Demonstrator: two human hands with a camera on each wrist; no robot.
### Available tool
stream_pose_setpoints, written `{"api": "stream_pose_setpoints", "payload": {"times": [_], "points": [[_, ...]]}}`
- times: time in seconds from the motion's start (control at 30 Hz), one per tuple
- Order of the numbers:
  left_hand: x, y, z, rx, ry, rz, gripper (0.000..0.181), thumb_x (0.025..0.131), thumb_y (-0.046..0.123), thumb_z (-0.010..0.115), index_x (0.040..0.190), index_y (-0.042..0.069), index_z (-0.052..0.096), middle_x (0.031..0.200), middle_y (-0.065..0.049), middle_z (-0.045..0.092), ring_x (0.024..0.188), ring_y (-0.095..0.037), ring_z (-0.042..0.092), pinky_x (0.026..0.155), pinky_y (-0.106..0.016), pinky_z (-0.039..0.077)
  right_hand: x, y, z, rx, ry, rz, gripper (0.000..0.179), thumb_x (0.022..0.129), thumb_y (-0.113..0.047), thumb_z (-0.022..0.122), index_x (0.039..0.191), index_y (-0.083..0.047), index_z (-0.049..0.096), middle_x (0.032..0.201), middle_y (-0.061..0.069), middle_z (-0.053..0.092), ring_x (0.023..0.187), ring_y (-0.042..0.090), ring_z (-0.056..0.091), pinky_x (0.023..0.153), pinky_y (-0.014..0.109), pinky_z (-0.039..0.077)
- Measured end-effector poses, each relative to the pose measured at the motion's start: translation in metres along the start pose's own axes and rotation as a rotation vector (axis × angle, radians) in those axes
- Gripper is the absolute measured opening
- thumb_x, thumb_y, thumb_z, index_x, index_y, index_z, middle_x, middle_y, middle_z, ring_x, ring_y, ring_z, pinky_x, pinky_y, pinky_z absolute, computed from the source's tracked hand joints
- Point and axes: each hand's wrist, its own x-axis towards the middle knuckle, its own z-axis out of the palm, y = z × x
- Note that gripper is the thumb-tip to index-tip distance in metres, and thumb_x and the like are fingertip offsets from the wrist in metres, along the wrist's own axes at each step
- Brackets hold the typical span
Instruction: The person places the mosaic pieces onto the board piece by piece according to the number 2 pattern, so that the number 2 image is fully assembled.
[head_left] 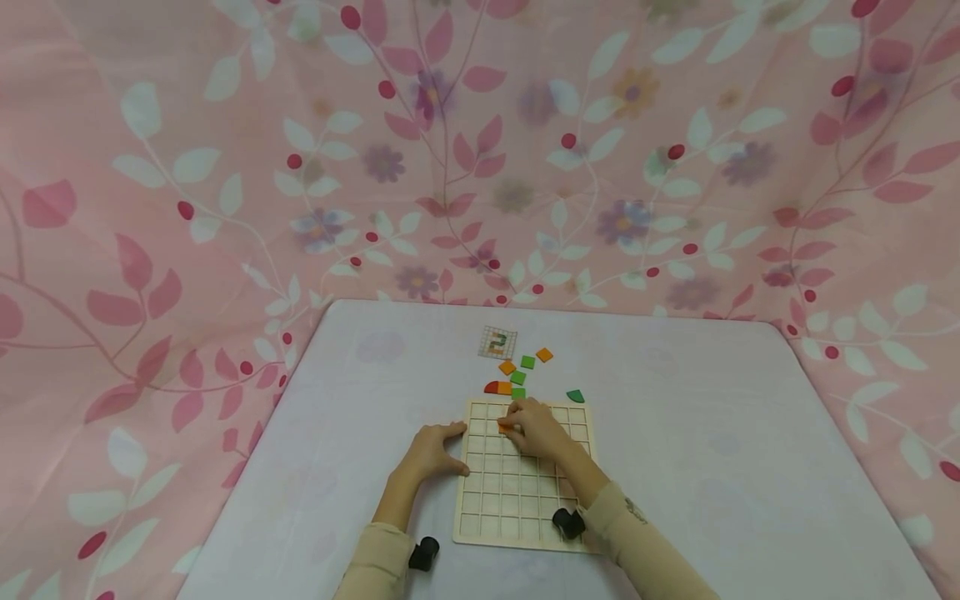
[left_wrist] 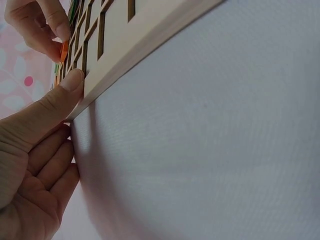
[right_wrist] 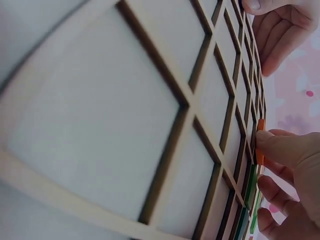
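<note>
A wooden grid board (head_left: 480,508) lies flat on the table. My right hand (head_left: 536,429) is over its upper part and pinches an orange square tile (right_wrist: 260,142) between thumb and fingers, at a cell near the top. My left hand (head_left: 431,454) touches the board's left edge, thumb (left_wrist: 72,82) on the rim and the other fingers loosely spread along the side. Close by the right fingers, green pieces (right_wrist: 251,185) show at the grid in the right wrist view; the hand hides part of this area from the head view.
Beyond the board lie loose orange tiles (head_left: 544,354), green tiles (head_left: 528,362), a red quarter-round piece (head_left: 491,387) and a dark green quarter-round piece (head_left: 575,396). Farther back is a small pattern card (head_left: 497,342) showing a figure 2. A flowered curtain (head_left: 525,167) hangs behind the table (head_left: 712,458).
</note>
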Motion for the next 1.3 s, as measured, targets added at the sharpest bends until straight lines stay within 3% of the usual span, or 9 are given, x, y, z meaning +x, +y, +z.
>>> {"api": "stream_pose_setpoints", "payload": {"times": [0.23, 0.47, 0.73, 1.0, 1.3], "points": [[-0.001, 0.002, -0.001, -0.015, -0.007, -0.007, 0.076, 0.053, 0.017, 0.09, 0.12, -0.003, 0.062, 0.124, -0.02, 0.059, 0.117, -0.036, 0.055, 0.101, -0.048, 0.042, -0.002, -0.001, 0.009, -0.026, 0.089, 0.009, 0.017, 0.082, -0.019, 0.073, 0.094, -0.008, 0.076, 0.092, 0.002, 0.064, 0.082, 0.02, 0.055, 0.069, 0.036, 0.046], [0.001, 0.001, 0.001, -0.009, -0.011, -0.003, 0.075, 0.055, 0.017, 0.09, 0.121, -0.003, 0.061, 0.125, -0.019, 0.059, 0.118, -0.036, 0.054, 0.102, -0.048, 0.041, -0.001, -0.002, 0.014, -0.006, 0.159, 0.069, 0.018, 0.079, -0.023, 0.075, 0.089, -0.007, 0.076, 0.085, 0.002, 0.063, 0.078, 0.019, 0.056, 0.069, 0.035, 0.046], [0.001, -0.001, 0.001, -0.008, -0.015, -0.016, 0.076, 0.054, 0.017, 0.09, 0.122, -0.003, 0.061, 0.126, -0.018, 0.059, 0.119, -0.036, 0.053, 0.103, -0.047, 0.04, -0.009, 0.008, 0.014, -0.025, 0.192, 0.019, 0.015, 0.079, -0.02, 0.075, 0.089, -0.008, 0.077, 0.087, 0.002, 0.064, 0.076, 0.018, 0.054, 0.068, 0.033, 0.046], [-0.001, 0.001, 0.0, -0.009, -0.018, -0.033, 0.077, 0.054, 0.017, 0.09, 0.122, -0.002, 0.061, 0.126, -0.018, 0.059, 0.12, -0.036, 0.053, 0.103, -0.048, 0.039, -0.01, 0.011, 0.014, 0.14, 0.196, 0.066, 0.018, 0.077, -0.014, 0.076, 0.092, -0.004, 0.075, 0.093, 0.006, 0.073, 0.087, 0.023, 0.062, 0.078, 0.037, 0.052], [-0.001, 0.002, -0.001, -0.014, -0.013, -0.035, 0.077, 0.054, 0.017, 0.09, 0.122, -0.003, 0.061, 0.126, -0.018, 0.058, 0.119, -0.037, 0.053, 0.103, -0.049, 0.039, -0.01, 0.009, 0.018, 0.009, 0.262, 0.126, 0.023, 0.072, -0.025, 0.08, 0.085, -0.007, 0.077, 0.084, 0.003, 0.063, 0.075, 0.02, 0.054, 0.068, 0.033, 0.045]]}}
